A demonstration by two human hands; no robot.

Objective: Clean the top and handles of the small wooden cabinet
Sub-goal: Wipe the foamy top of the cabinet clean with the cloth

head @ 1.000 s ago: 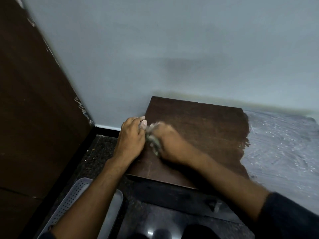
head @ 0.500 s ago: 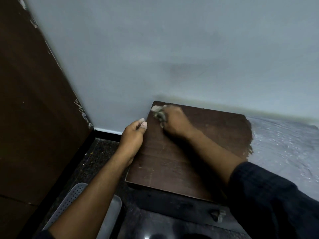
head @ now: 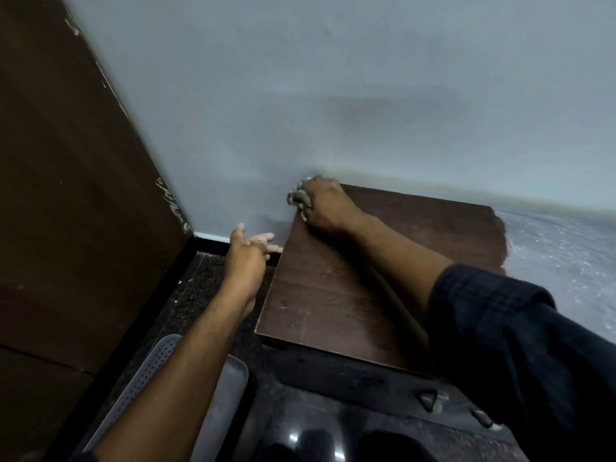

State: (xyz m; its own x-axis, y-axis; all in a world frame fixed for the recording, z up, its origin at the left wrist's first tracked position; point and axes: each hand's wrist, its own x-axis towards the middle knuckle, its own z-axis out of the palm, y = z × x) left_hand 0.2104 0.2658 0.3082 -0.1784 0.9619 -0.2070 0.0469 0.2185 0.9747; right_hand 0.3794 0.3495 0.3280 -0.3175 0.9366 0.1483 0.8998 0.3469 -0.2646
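Cloth (head: 297, 197): bunched in curled right hand (head: 328, 206) fingers, pressed at cabinet top (head: 336, 295) eleven o'clock corner. Left hand (head: 248, 250): fingers loosely spread, at nine o'clock edge.

A dark brown cabinet top (head: 350, 295), a grey cloth (head: 297, 197), a pale grey wall (head: 333, 78) and a navy sleeve (head: 520, 345) are shown.

- Cabinet top (head: 333, 295): dark brown wood, matt, faintly scratched and speckled.
- Cloth (head: 297, 197): grey, crumpled fabric.
- Wall (head: 333, 78): pale matt paint.
- Floor (head: 300, 428): dark speckled stone, glossy.
- Tray (head: 146, 371): grey perforated plastic.
- Handles (head: 431, 400): dull metal.
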